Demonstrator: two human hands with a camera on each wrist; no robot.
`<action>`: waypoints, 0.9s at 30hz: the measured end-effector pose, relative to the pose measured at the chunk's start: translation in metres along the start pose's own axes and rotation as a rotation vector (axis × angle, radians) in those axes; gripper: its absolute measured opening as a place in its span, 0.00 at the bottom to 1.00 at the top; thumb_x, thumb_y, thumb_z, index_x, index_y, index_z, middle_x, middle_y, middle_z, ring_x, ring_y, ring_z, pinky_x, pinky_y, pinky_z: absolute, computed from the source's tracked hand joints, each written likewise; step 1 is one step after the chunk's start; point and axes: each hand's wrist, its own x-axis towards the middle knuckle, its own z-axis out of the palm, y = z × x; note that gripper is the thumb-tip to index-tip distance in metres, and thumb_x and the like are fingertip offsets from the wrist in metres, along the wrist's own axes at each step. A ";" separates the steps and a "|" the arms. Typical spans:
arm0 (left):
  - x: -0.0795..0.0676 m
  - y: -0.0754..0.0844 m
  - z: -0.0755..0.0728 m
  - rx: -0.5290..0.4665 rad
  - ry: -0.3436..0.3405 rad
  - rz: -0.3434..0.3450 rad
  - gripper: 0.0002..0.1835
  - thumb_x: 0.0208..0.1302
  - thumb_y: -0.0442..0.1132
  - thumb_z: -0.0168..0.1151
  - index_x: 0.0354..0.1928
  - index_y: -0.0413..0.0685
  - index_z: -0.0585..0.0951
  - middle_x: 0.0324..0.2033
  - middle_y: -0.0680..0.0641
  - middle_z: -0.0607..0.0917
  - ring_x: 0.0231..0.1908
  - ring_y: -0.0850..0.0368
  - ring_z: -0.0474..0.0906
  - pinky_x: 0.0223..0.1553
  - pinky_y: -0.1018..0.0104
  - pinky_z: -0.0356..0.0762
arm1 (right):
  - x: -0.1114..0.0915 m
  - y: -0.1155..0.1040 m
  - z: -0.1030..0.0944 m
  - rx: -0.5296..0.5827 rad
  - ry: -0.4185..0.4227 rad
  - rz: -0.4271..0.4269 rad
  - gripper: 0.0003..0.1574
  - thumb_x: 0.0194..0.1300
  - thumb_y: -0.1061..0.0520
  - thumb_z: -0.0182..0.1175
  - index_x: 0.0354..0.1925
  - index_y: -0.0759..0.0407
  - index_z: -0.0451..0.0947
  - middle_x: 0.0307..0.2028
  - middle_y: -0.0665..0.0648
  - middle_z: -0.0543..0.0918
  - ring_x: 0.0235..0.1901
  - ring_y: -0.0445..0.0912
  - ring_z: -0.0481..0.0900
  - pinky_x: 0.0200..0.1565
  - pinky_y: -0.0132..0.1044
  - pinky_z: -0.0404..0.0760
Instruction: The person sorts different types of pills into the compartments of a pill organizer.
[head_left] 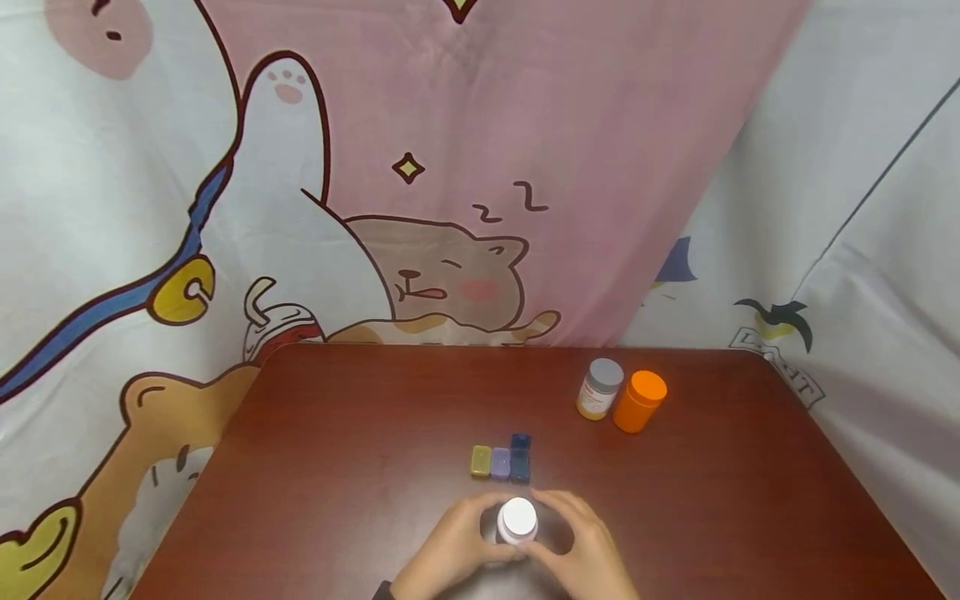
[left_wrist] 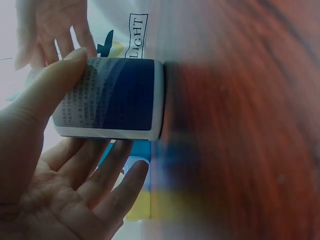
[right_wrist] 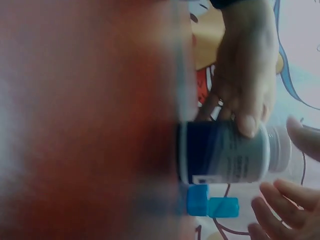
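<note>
A white pill bottle (head_left: 517,521) with a white cap stands upright near the table's front edge. Its dark blue and grey label (left_wrist: 125,95) shows in the left wrist view. My left hand (head_left: 459,537) holds the bottle's body, thumb on one side and fingers on the other. Around the cap (right_wrist: 280,148) curve the thumb and fingers of my right hand (right_wrist: 292,205), with a gap between the fingers and the cap. Just beyond the bottle lies a small pill organizer with a yellow compartment (head_left: 481,461), a purple one (head_left: 500,462) and a dark blue one (head_left: 520,467), whose lid (head_left: 521,442) is up.
Farther back on the right of the brown table (head_left: 360,425) stand a grey-capped bottle (head_left: 600,389) with a white label and an orange bottle (head_left: 640,402), side by side. A printed cartoon curtain (head_left: 600,167) hangs behind the table and along its sides.
</note>
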 end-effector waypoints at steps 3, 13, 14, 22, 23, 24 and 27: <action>0.000 0.000 0.001 -0.005 -0.005 -0.010 0.35 0.42 0.65 0.65 0.53 0.58 0.79 0.49 0.53 0.86 0.52 0.55 0.78 0.55 0.46 0.77 | -0.005 0.001 0.002 -0.038 0.086 -0.072 0.33 0.33 0.50 0.76 0.44 0.48 0.83 0.40 0.42 0.86 0.42 0.40 0.79 0.41 0.47 0.83; -0.001 0.000 -0.003 -0.006 -0.010 -0.002 0.35 0.43 0.62 0.66 0.55 0.56 0.79 0.51 0.51 0.86 0.52 0.55 0.78 0.56 0.45 0.75 | 0.011 0.006 0.005 0.028 -0.088 -0.236 0.32 0.44 0.42 0.70 0.50 0.47 0.81 0.45 0.44 0.85 0.46 0.39 0.78 0.44 0.47 0.84; -0.001 0.000 -0.004 -0.001 -0.009 -0.003 0.34 0.43 0.61 0.67 0.55 0.56 0.79 0.51 0.51 0.86 0.52 0.55 0.78 0.56 0.45 0.76 | 0.016 0.007 0.004 0.027 -0.118 -0.282 0.31 0.45 0.43 0.70 0.50 0.47 0.80 0.45 0.44 0.85 0.45 0.39 0.78 0.44 0.46 0.84; -0.001 0.000 -0.004 -0.023 -0.005 -0.011 0.32 0.41 0.56 0.71 0.52 0.55 0.80 0.47 0.52 0.87 0.48 0.60 0.79 0.52 0.50 0.79 | 0.053 0.009 -0.017 0.041 -0.508 -0.509 0.27 0.52 0.60 0.65 0.52 0.45 0.79 0.47 0.43 0.84 0.49 0.36 0.75 0.50 0.41 0.82; -0.001 -0.001 -0.004 -0.034 -0.012 -0.016 0.32 0.42 0.56 0.71 0.52 0.55 0.80 0.47 0.52 0.87 0.48 0.60 0.79 0.53 0.50 0.79 | 0.055 0.008 -0.018 0.048 -0.544 -0.517 0.29 0.52 0.64 0.64 0.53 0.45 0.78 0.48 0.43 0.83 0.49 0.35 0.74 0.51 0.40 0.82; -0.001 -0.001 -0.003 -0.044 -0.015 -0.016 0.31 0.42 0.55 0.71 0.52 0.55 0.80 0.47 0.52 0.87 0.48 0.60 0.79 0.52 0.50 0.79 | 0.056 0.007 -0.020 0.053 -0.570 -0.529 0.30 0.52 0.67 0.62 0.53 0.44 0.78 0.48 0.43 0.83 0.49 0.35 0.73 0.51 0.39 0.82; -0.003 -0.001 -0.002 -0.067 -0.018 -0.013 0.31 0.42 0.54 0.72 0.52 0.55 0.80 0.47 0.52 0.87 0.47 0.62 0.79 0.52 0.51 0.80 | 0.056 0.003 -0.022 0.047 -0.603 -0.560 0.38 0.48 0.74 0.59 0.53 0.42 0.77 0.49 0.42 0.82 0.50 0.36 0.72 0.52 0.39 0.82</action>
